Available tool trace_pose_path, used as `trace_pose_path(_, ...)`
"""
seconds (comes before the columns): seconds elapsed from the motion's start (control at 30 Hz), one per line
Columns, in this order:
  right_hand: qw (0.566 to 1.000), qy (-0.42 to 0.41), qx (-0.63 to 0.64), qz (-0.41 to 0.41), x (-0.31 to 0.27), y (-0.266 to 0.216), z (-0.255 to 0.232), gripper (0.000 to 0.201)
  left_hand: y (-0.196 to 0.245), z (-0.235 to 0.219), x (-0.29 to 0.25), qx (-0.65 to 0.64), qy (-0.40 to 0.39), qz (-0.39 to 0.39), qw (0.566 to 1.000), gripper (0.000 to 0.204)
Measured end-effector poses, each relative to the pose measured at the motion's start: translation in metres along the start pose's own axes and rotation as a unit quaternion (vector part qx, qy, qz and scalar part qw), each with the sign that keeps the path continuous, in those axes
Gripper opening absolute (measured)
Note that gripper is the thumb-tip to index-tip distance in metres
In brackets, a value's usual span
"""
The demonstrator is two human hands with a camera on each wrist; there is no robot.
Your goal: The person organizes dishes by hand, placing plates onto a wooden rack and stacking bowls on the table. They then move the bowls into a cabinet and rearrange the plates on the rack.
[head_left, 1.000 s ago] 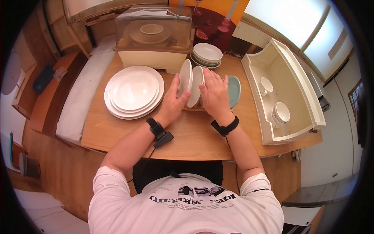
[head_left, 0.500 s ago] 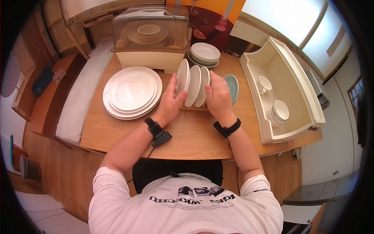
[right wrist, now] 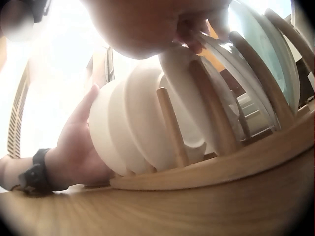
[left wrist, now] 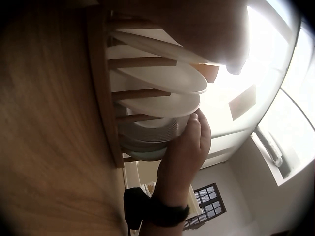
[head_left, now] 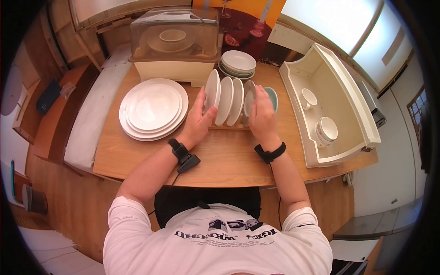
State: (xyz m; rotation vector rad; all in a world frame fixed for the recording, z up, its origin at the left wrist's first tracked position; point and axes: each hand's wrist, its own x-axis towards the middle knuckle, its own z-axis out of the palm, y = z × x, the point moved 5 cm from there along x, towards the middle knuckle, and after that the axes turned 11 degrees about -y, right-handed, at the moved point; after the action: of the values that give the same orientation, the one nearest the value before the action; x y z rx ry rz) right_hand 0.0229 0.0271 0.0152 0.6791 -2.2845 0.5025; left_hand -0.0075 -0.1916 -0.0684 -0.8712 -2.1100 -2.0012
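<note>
Several white plates (head_left: pixel 224 101) stand on edge in a wooden dish rack (right wrist: pixel 211 179) on the table. My left hand (head_left: pixel 197 120) lies along the outer face of the leftmost plate (head_left: pixel 212 89), palm toward it and thumb near its front rim. On the other side, my right hand (head_left: pixel 264 118) has straight fingers beside a greyish plate (head_left: pixel 249 98) in the rack's right part. Its fingertips are right at the plates' upper rims in the right wrist view. A teal plate (head_left: pixel 272 98) stands just past it, partly hidden by the hand.
A stack of white plates (head_left: pixel 153 107) lies left of the rack. Behind stand a lidded dish box (head_left: pixel 176 71) and stacked bowls (head_left: pixel 238 61). At right, a cream bin (head_left: pixel 337 151) holds a cup (head_left: pixel 308 98) and stacked cups (head_left: pixel 327 129).
My right hand has moved rightward from the middle plates to the right part of the rack, uncovering more plates. My left hand stays at the leftmost plate.
</note>
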Motion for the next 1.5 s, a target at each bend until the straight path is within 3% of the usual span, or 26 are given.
trace_pose_path(0.5,0.989,-0.035,-0.129,0.055,-0.007,-0.007,-0.015,0.044,0.004,0.0,0.0,0.006,-0.007,-0.008,1.0,0.102)
trace_pose_path(0.6,0.992,-0.033,-0.11,0.057,-0.01,0.01,-0.017,0.044,0.006,0.0,-0.001,0.005,-0.007,-0.008,1.0,0.102)
trace_pose_path(0.7,0.998,0.003,0.014,0.053,-0.004,0.038,-0.023,0.046,0.005,0.001,-0.001,-0.002,-0.005,-0.007,1.0,0.101)
trace_pose_path(0.8,0.986,-0.005,0.081,0.144,-0.005,0.077,-0.019,0.049,0.004,0.0,0.0,0.0,-0.006,-0.003,1.0,0.101)
trace_pose_path(0.9,0.936,-0.042,0.231,0.261,-0.012,0.105,-0.005,0.052,0.001,-0.001,0.0,0.0,-0.004,-0.005,1.0,0.102)
trace_pose_path(1.0,0.877,-0.046,0.387,0.28,-0.019,0.106,0.008,0.052,0.0,-0.001,0.002,0.0,-0.007,-0.002,1.0,0.103)
trace_pose_path(1.2,0.84,0.015,0.493,0.225,-0.036,0.113,0.026,0.054,0.016,0.004,-0.001,-0.059,-0.021,-0.029,0.998,0.107)
trace_pose_path(1.3,0.748,0.003,0.624,0.227,-0.039,0.123,0.036,0.055,0.01,0.003,0.0,-0.056,-0.027,-0.023,0.998,0.108)
trace_pose_path(1.5,0.709,0.003,0.665,0.233,-0.039,0.12,0.037,0.057,0.012,0.004,0.002,-0.08,-0.038,0.008,0.996,0.104)
